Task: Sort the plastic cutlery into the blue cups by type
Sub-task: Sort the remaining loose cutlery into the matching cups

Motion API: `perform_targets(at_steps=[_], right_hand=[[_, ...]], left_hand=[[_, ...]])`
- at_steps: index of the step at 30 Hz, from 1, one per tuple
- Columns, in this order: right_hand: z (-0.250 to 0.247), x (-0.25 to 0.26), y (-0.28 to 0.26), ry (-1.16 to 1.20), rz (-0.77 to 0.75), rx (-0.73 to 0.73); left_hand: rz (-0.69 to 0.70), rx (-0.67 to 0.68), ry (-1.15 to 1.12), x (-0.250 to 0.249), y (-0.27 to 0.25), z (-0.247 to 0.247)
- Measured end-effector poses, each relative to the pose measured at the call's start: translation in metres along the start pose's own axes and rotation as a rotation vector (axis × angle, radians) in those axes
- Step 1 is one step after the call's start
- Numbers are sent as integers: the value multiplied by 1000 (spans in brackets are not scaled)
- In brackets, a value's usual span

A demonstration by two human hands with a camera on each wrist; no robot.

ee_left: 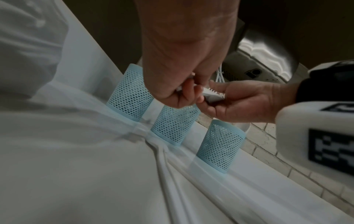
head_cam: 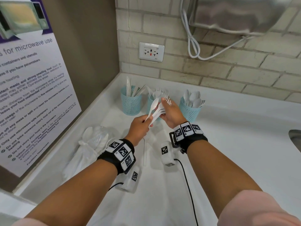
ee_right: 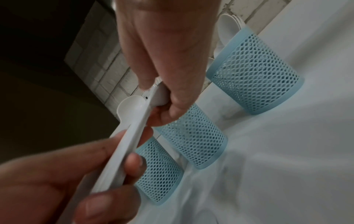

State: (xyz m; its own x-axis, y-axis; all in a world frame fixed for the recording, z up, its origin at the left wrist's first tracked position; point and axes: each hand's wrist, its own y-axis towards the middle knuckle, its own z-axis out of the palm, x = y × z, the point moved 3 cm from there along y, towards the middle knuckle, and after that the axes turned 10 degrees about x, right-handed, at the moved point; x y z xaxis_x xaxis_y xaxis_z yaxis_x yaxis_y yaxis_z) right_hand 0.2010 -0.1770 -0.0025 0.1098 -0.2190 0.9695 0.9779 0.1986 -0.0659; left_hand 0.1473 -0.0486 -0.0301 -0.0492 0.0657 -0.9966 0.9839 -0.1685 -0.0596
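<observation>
Three blue mesh cups stand in a row at the back of the white counter. The left cup holds knives, the middle cup forks, and the right cup spoons. In front of the middle cup, both hands hold a fanned bundle of white cutlery. My left hand grips the handles. My right hand curls round the head ends, with fork tines sticking out past it.
A knotted clear plastic bag with more cutlery lies at the left, by the poster wall. A long wrapped white piece lies on the counter under my wrists. A sink edge shows at far right; a steel dispenser hangs above.
</observation>
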Motion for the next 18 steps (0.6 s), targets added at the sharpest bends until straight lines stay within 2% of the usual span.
perform_targets(at_steps=[3,6,8,11,14,18], right_hand=[[2,3,6,41,24,42],[4,24,16,46,-11,-68],[3,45,25,61,-95,-172],[-4,77,33,107,-333,-293],[-6,93,36,-56,-515,-356],[-5,75,42,-316,-521,-370]], left_hand=[[27,-38,21,-5,5,-4],[45,-84,-12,-13,14,-7],[26,-113,-72,-17,20,-11],[-8,-130,-135,-20,26,-17],[-36,-119,-170,-21,29,-19],[-72,-92,-224,-20,31,-16]])
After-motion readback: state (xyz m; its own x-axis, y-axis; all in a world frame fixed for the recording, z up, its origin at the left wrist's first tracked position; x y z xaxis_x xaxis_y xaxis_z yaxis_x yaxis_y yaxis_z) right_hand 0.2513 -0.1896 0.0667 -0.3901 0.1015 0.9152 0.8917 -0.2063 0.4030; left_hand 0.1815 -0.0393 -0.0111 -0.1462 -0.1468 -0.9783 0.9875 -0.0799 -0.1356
